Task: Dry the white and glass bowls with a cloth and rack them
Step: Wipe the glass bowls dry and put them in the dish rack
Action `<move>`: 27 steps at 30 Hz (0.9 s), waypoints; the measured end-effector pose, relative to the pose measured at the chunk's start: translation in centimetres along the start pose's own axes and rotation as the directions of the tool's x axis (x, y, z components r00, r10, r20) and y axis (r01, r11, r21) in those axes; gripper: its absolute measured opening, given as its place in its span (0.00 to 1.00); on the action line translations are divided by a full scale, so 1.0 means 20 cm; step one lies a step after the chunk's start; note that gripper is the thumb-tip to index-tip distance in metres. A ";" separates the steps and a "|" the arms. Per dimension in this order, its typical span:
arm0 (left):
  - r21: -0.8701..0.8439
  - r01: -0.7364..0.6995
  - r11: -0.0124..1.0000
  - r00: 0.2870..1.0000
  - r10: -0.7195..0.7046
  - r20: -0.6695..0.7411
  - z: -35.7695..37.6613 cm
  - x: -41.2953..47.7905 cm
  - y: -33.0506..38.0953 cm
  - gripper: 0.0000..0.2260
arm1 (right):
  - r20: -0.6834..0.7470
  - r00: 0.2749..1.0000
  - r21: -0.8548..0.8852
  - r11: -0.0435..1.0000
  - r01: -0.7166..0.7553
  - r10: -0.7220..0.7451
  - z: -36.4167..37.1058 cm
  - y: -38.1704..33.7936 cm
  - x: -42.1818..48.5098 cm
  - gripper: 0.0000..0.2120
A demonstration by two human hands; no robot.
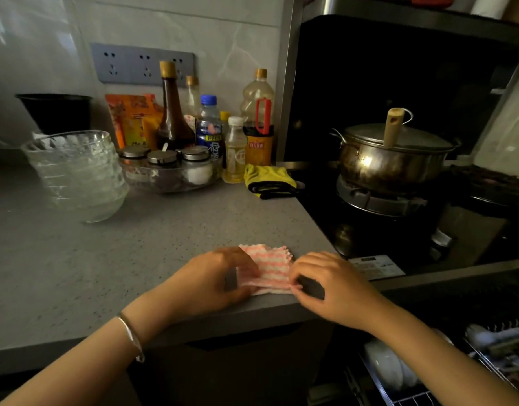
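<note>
Head view: my left grip point(214, 276) and right grip point(331, 288) both pinch the folded cloth point(274, 263) (pink-striped) at the near tabletop point(120, 259) edge.

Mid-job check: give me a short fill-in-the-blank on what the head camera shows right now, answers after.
The folded cloth pinched by the left hand and right hand is striped white and ____.
The stack of clear glass bowls stands on the grey counter, ____ of both hands.
The round steel pot on the stove carries a ____.
The wire rack at lower right holds bowls coloured ____.
Answers: pink; left; lid; white.
</note>
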State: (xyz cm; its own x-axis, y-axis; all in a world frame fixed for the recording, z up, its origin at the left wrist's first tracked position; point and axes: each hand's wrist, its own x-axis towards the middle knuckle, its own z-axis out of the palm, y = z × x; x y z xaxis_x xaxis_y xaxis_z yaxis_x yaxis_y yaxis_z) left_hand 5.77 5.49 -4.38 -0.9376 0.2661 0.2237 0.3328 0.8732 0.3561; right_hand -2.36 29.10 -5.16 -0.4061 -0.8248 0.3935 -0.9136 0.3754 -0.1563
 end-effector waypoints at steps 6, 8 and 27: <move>0.072 0.018 0.997 0.997 -0.024 0.077 -0.06 0.00 -0.01 0.14 | 0.064 0.991 0.064 0.991 -0.120 0.116 0.01 0.02 0.04 0.15; 0.118 0.053 0.992 0.996 -0.061 0.066 -0.08 0.01 0.01 0.11 | 0.081 0.994 0.013 0.997 -0.075 0.073 0.01 0.02 0.07 0.10; -0.939 0.333 0.085 0.775 -0.593 0.221 -0.21 0.09 0.02 0.19 | -0.319 0.947 -0.146 0.985 -0.092 0.042 0.06 -0.23 0.40 0.04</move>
State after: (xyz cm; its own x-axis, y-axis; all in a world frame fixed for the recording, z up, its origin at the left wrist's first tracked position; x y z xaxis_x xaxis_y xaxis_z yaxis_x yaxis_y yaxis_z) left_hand 4.60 4.51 0.01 -0.9457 -0.2210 -0.2385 -0.1899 -0.2201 0.9568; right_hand -1.49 20.26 -2.27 -0.4167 -0.6304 0.6549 -0.8596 0.5075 -0.0584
